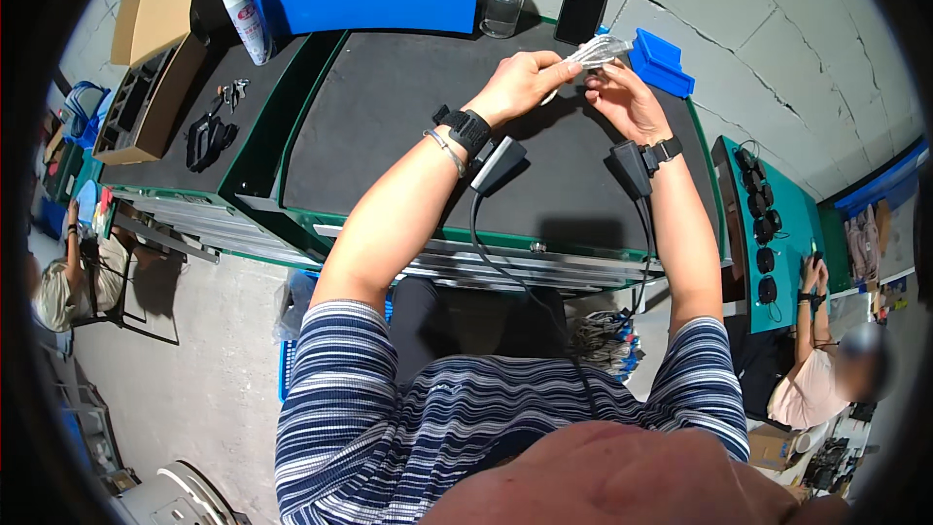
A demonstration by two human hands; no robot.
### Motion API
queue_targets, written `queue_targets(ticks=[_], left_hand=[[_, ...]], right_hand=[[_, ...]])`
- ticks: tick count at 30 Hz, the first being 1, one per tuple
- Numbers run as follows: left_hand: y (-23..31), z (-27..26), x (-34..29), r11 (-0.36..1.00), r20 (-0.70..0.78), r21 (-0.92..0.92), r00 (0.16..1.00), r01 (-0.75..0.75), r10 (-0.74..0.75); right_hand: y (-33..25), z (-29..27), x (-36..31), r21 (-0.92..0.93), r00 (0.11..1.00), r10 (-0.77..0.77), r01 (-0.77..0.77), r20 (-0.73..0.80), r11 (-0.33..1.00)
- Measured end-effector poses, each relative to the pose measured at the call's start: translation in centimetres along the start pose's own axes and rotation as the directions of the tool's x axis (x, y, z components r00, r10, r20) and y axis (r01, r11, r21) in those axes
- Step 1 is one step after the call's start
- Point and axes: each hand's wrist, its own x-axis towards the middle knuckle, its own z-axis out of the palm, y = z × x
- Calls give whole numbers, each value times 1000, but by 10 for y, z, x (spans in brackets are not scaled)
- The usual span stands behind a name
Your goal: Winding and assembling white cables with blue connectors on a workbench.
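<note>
- Both hands are over the far side of the desk [389,126], in front of the wearer.
- Left hand [525,86] grips a white cable bundle [604,49] between thumb and fingers, its loops pointing to the right.
- Right hand [634,109] has its fingers half curled at the underside of the bundle; whether they pinch it, I cannot tell.
- The bundle is above the desk's dark surface, just in front of a black phone [583,5] propped upright at the back.
- Left of the phone stands a clear bottle [503,5] with a pink lid; to the right of the bundle is a small blue bin [661,62].
- Each wrist wears a black strap, with a black cabled box [501,164] beside the left one and another [632,170] beside the right.
- Farther left, a white spray can [247,19] stands near an open cardboard box [146,102], with a black strapped item [208,141] lying nearby.
- At right, a co-worker [812,389] sits by a teal desk [734,224] bearing a row of black items [758,199].
</note>
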Motion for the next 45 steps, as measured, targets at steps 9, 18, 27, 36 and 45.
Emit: queue_targets(ticks=[9, 18, 27, 36, 45], left_hand=[[3, 4, -2, 953, -43, 302, 999, -18, 33], [-5, 5, -2, 823, 133, 486, 956, -293, 262], [-2, 7, -5, 895, 24, 412, 980, 171, -199], [-11, 5, -2, 835, -54, 542, 995, 98, -81], [-1, 8, -6, 921, 223, 363, 947, 140, -232]], right_hand=[[16, -31, 6, 166, 997, 51, -61, 63, 984], [17, -41, 7, 162, 994, 47, -30, -101, 986], [4, -36, 1, 193, 996, -80, 87, -41, 977], [-1, -50, 2, 288, 984, -179, 178, -21, 941], [-1, -66, 4, 258, 990, -131, 141, -56, 956]])
